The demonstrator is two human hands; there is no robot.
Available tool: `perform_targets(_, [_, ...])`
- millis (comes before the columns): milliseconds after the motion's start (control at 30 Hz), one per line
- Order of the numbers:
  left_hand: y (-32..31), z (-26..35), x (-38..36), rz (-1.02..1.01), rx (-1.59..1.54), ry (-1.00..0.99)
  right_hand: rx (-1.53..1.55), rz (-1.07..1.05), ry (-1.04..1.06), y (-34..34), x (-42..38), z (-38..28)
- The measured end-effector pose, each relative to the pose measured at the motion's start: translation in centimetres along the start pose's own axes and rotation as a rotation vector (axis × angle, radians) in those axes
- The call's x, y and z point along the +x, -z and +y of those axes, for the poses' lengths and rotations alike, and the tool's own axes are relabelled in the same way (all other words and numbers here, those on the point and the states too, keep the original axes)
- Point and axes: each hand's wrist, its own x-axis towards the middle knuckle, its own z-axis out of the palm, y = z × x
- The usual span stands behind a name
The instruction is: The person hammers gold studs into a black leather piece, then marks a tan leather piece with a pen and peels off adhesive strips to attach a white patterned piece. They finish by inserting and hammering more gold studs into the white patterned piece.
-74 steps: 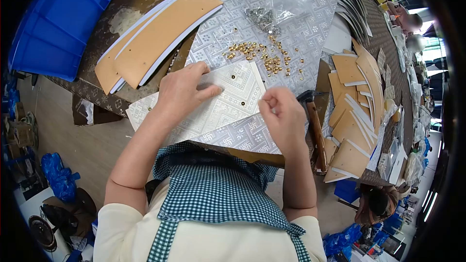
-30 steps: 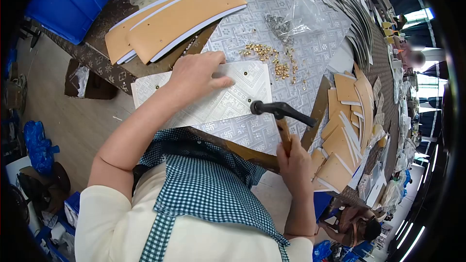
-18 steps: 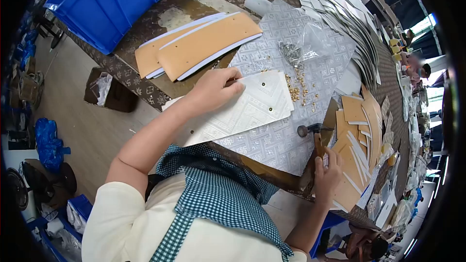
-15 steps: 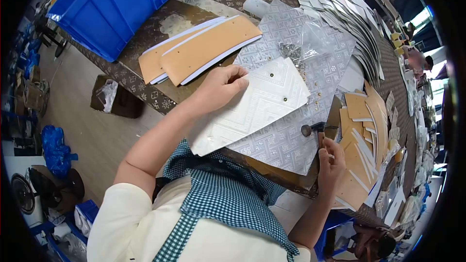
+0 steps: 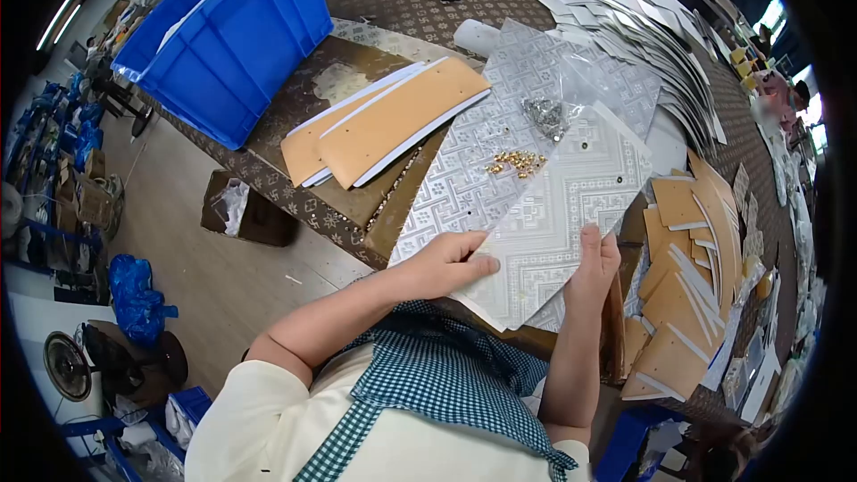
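A white embossed panel [image 5: 571,214] with small metal studs near its far end slants across the work surface. My left hand [image 5: 451,265] pinches its near left edge, thumb on top. On the panel's right edge, my right hand [image 5: 593,270] is closed with its thumb up. Beneath it lies a grey patterned sheet [image 5: 437,205], partly covered. A small heap of gold-coloured rivets [image 5: 516,163] sits on that sheet, just left of the panel. Behind the heap, silver metal pieces [image 5: 543,114] lie by a clear plastic bag [image 5: 585,80].
Tan panels with white edges [image 5: 406,125] are stacked at the left, behind them a large blue crate [image 5: 241,54]. More tan panels [image 5: 683,295] pile up at the right. Grey sheets [image 5: 656,49] fan out at the back right. A cardboard box [image 5: 259,214] stands on the floor.
My left hand has come down and right with the panel, which has turned and shifted right. My right hand has let go of the hammer, now out of sight, and grips the panel.
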Motion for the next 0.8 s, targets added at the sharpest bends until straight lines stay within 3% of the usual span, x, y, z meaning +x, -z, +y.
perform_targets(67, [0.2, 0.5, -0.5, 0.031, 0.031, 0.131, 0.011, 0.009, 0.049, 0.8, -0.4, 1.9])
perform_targets(167, [0.4, 0.3, -0.4, 0.144, -0.018, 0.011, -0.117, -0.009, 0.159, 0.1, -0.8, 0.9])
perform_targets(233, [1.1, 0.0, 0.0, 0.209, -0.066, -0.017, -0.112, -0.049, 0.126, 0.4, -1.0, 0.1])
perform_targets(467, [2.5, 2.5, -0.7, 0.156, -0.27, 0.031, -0.213, -0.052, 0.102, 0.2, -1.4, 0.1])
perform_targets(567, [2.6, 3.8, -1.0, 0.226, -0.262, -0.105, -0.223, -0.061, 0.08, 0.0, -1.6, 0.3])
perform_targets(667, [4.7, 7.7, -0.8, 0.528, -0.347, -0.21, -0.252, -0.08, 0.068, 0.2, -1.5, 0.5])
perform_targets(700, [6.8, 9.2, -0.2, 0.572, -0.376, -0.383, -0.264, -0.087, 0.065, 0.2, -1.5, 0.5])
perform_targets(733, [8.1, 12.6, 0.2, 0.762, -0.23, -0.53, -0.279, -0.092, 0.061, 0.2, -1.5, 0.5])
perform_targets(800, [12.7, 18.7, 0.2, 0.819, -0.283, -0.696, -0.305, -0.094, 0.052, 0.2, -1.5, 0.5])
